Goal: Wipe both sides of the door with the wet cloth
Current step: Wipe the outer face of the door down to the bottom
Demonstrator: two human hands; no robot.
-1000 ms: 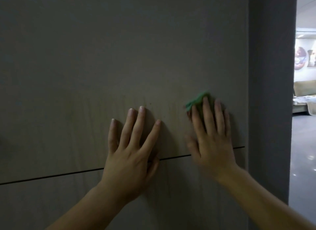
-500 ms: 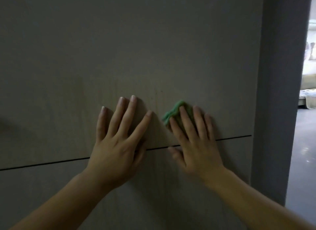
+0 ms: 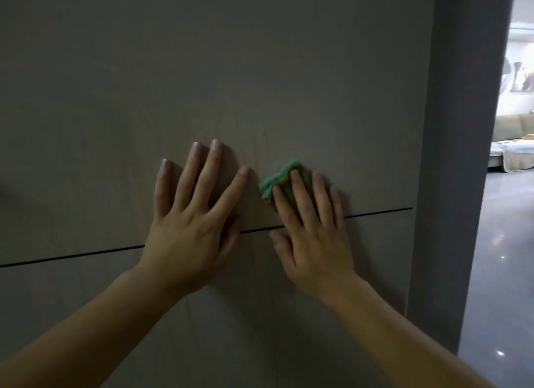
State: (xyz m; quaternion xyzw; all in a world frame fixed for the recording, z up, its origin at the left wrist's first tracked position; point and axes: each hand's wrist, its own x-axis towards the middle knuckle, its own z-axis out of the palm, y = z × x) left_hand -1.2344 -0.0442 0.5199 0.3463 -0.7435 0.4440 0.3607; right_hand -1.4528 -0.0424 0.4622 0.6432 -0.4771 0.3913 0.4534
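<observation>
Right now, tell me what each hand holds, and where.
The right hand presses the green cloth against the door under its straight fingers; the left hand lies flat, holding nothing.

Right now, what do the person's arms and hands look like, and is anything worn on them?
The left forearm and the right forearm are bare; no sleeve shows. The left hand and the right hand wear no glove, ring or watch. The fingernails are short and look unpainted.

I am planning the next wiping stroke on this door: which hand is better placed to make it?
The right hand: its straight fingers press the green cloth flat on the door. The left hand rests bare beside it, probably only bracing.
</observation>
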